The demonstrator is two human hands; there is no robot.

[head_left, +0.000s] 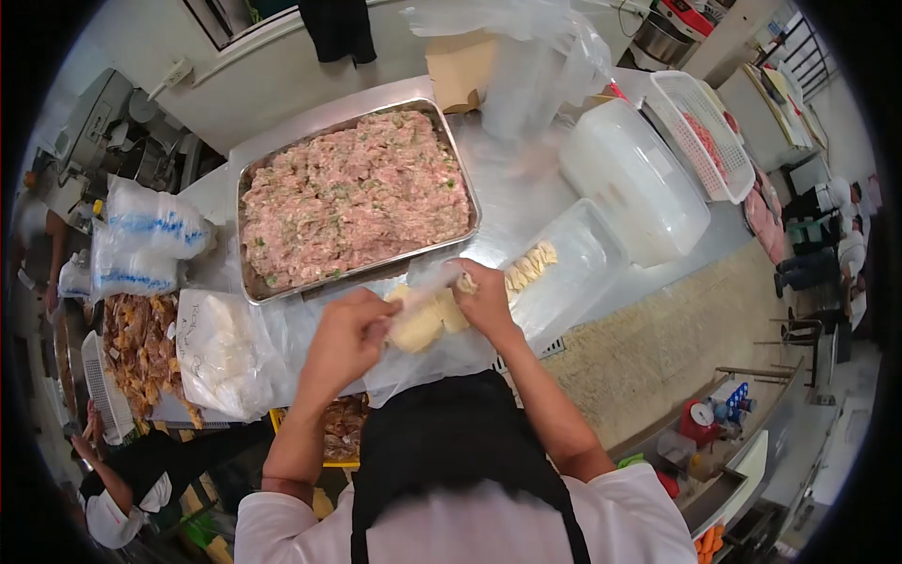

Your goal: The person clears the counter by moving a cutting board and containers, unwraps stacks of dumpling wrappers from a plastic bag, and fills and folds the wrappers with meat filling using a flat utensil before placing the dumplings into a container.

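Observation:
Yellow dough wrappers [418, 324] lie in clear plastic [395, 374] close to my body. My left hand [343, 343] is closed, its fingertips pinching an edge of the plastic at the left of the wrappers. Curled over the right end of the wrappers is my right hand [487, 299], with a small pale folded dumpling [467, 282] at its fingers. Just right of that hand, a row of folded dumplings [531, 266] sits in a clear plastic tray [578, 249]. Beyond both hands stands a metal tray [362, 278] filled with minced meat [357, 197] flecked with green.
A translucent lidded tub [634, 179] and a white basket [728, 179] with red meat stand at the right. At the left are bagged plastic packs [150, 226], a white bag [221, 357] and brown meat pieces [141, 343]. Other people are at both sides.

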